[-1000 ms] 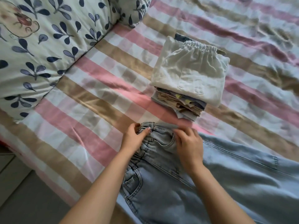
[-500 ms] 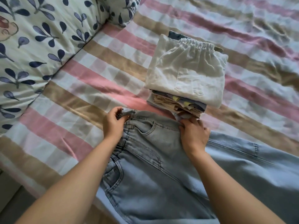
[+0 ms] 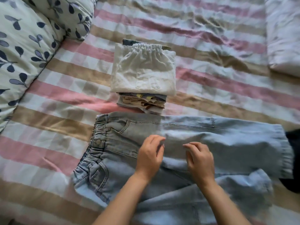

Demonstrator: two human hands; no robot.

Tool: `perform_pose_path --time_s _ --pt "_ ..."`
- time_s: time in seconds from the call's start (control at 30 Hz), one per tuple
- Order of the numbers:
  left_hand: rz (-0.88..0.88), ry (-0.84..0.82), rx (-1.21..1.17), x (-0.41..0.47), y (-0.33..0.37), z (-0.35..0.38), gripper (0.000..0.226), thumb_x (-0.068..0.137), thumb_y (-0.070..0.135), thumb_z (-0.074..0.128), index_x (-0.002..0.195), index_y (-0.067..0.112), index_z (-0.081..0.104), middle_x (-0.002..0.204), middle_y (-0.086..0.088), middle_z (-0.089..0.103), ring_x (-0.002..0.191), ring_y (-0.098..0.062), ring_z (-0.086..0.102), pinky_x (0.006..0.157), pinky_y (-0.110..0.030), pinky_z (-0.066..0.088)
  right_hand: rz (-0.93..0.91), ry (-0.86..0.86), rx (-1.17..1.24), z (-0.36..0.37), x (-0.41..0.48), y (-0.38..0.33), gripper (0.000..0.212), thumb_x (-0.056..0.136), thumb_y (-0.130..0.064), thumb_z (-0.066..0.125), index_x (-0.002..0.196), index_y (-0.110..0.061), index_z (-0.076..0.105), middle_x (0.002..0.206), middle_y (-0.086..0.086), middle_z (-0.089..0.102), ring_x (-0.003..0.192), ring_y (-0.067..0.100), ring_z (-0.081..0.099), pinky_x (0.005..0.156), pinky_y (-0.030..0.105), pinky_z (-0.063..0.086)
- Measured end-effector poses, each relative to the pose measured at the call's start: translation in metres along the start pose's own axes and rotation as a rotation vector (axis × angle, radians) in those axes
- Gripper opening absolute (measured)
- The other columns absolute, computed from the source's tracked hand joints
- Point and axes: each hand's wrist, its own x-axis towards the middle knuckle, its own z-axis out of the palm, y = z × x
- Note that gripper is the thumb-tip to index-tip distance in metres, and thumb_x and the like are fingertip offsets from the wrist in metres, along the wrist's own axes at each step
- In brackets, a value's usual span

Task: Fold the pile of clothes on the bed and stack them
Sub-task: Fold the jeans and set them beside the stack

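Light blue jeans [image 3: 227, 143] lie spread on the striped bed sheet [image 3: 53, 98], waistband to the left and legs running right. My left hand [image 3: 150, 155] and my right hand [image 3: 201, 159] are side by side over the crotch area, fingers loosely curled with the tips on the denim; no fabric shows between them. Just beyond the jeans stands a stack of folded clothes [image 3: 142, 102], with white elastic-waist shorts [image 3: 142, 70] on top.
A leaf-print pillow [image 3: 24, 46] fills the left side. White bedding [image 3: 284, 38] lies at the far right. A dark garment [image 3: 293, 159] shows at the right edge beside the jeans' hems. The bed's edge runs along the bottom left.
Both hands let go of the waistband and moved right to the middle of the jeans. The jeans now lie flatter, with the waistband spread wide. The view shifted right.
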Motion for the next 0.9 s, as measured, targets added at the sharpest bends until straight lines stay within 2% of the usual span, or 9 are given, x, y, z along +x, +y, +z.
perform_pose_path --time_s 0.13,0.23,0.33,0.47,0.57,0.67,0.77,0.83,0.9 --pt "-0.021 -0.272 -0.076 -0.023 0.041 0.055 0.02 0.083 0.0 0.055 0.1 0.002 0.063 0.096 -0.011 0.061 0.083 -0.025 0.059 0.077 -0.031 0.048 0.147 -0.008 -0.06 -0.03 -0.038 0.045 0.027 0.063 0.006 0.075 0.083 -0.012 0.073 0.084 0.008 0.068 0.079 0.035 0.063 0.064 0.042 0.049" --pt "-0.006 -0.44 -0.008 -0.045 0.061 0.092 0.019 0.086 0.007 0.055 0.103 0.004 0.062 0.101 -0.011 0.061 0.094 -0.026 0.057 0.083 -0.032 0.045 0.292 0.012 -0.079 -0.05 -0.06 0.083 0.026 0.068 0.001 0.071 0.091 -0.012 0.072 0.095 0.01 0.066 0.091 0.035 0.06 0.077 0.043 0.047" --pt "0.043 -0.545 0.118 -0.067 0.075 0.127 0.028 0.088 0.017 0.053 0.115 0.011 0.057 0.114 -0.005 0.057 0.108 -0.022 0.05 0.091 -0.033 0.04 0.445 0.116 -0.114 -0.067 -0.08 0.124 0.033 0.072 -0.004 0.07 0.104 -0.007 0.068 0.112 0.018 0.06 0.104 0.04 0.053 0.09 0.047 0.042" --pt "0.101 -0.55 0.29 -0.088 0.086 0.159 0.048 0.085 0.033 0.058 0.128 0.017 0.049 0.13 -0.001 0.047 0.119 -0.02 0.042 0.099 -0.03 0.035 0.706 0.23 -0.011 -0.075 -0.1 0.167 0.045 0.077 -0.021 0.072 0.117 -0.005 0.058 0.12 0.019 0.054 0.11 0.04 0.046 0.092 0.042 0.036" --pt "0.151 -0.574 0.388 -0.1 0.098 0.17 0.069 0.06 0.045 0.076 0.121 0.018 0.058 0.12 -0.003 0.057 0.111 -0.023 0.053 0.086 -0.034 0.044 0.809 0.081 0.203 -0.071 -0.112 0.185 0.038 0.082 -0.035 0.067 0.11 -0.01 0.059 0.108 0.011 0.062 0.105 0.032 0.049 0.086 0.038 0.039" --pt "0.256 -0.564 0.576 -0.109 0.107 0.176 0.08 0.03 0.053 0.082 0.101 0.018 0.069 0.098 -0.003 0.066 0.086 -0.022 0.065 0.069 -0.03 0.052 0.742 0.09 0.35 -0.076 -0.123 0.189 0.02 0.082 -0.03 0.068 0.081 -0.013 0.058 0.07 0.001 0.059 0.073 0.024 0.054 0.063 0.03 0.036" --pt "0.36 -0.48 0.614 -0.113 0.114 0.177 0.054 0.041 0.038 0.078 0.09 0.017 0.068 0.088 -0.001 0.065 0.076 -0.023 0.064 0.059 -0.027 0.05 0.676 0.164 0.456 -0.093 -0.133 0.186 0.019 0.083 -0.023 0.067 0.072 -0.012 0.056 0.058 -0.006 0.053 0.057 0.014 0.048 0.053 0.024 0.032" --pt "0.42 -0.463 0.487 -0.118 0.119 0.174 0.025 0.056 0.024 0.062 0.08 0.015 0.065 0.078 -0.003 0.062 0.066 -0.025 0.06 0.051 -0.027 0.046 0.652 0.204 0.474 -0.106 -0.149 0.18 0.02 0.083 -0.024 0.066 0.069 -0.015 0.056 0.058 -0.004 0.055 0.055 0.007 0.048 0.052 0.021 0.035" --pt "0.479 -0.486 0.363 -0.127 0.124 0.168 0.02 0.059 0.021 0.052 0.073 0.012 0.063 0.07 -0.003 0.058 0.059 -0.025 0.057 0.046 -0.027 0.044 0.682 0.239 0.503 -0.112 -0.177 0.175 0.023 0.083 -0.025 0.067 0.066 -0.017 0.054 0.057 -0.002 0.056 0.053 0.005 0.048 0.051 0.022 0.036"
